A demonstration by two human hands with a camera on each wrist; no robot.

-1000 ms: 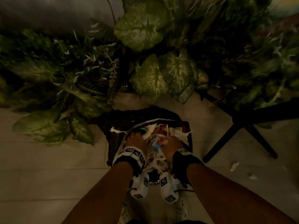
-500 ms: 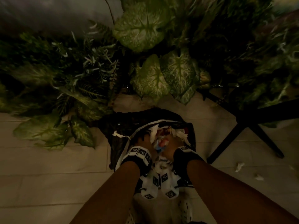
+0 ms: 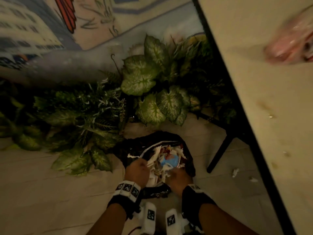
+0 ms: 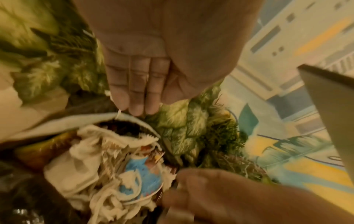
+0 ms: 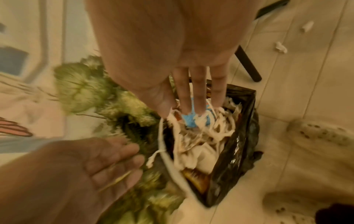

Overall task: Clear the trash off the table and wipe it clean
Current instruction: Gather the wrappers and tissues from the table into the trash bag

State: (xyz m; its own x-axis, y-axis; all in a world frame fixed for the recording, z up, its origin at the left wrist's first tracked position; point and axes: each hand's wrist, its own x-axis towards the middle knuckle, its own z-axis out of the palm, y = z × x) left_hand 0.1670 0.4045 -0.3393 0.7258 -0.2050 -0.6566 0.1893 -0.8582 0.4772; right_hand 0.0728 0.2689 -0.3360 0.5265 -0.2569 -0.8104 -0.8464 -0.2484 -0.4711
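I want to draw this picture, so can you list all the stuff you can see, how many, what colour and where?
Bin bag: one, black, on the floor in front of the person, mouth open.
Shredded paper: a heap, white, filling the bag.
Blue paper scrap: one, blue, on top of the heap.
Paper bits: two, white, on the floor under the table.
Table: one, pale top with black edge and legs, at right.
Pink wrapper: one, blurred, on the table.
Leafy plants: a cluster, green and white, behind the bag.
Mural: painted wall, top left.
Left hand: at the bag's left rim.
Right hand: fingers straight, touching the heap.
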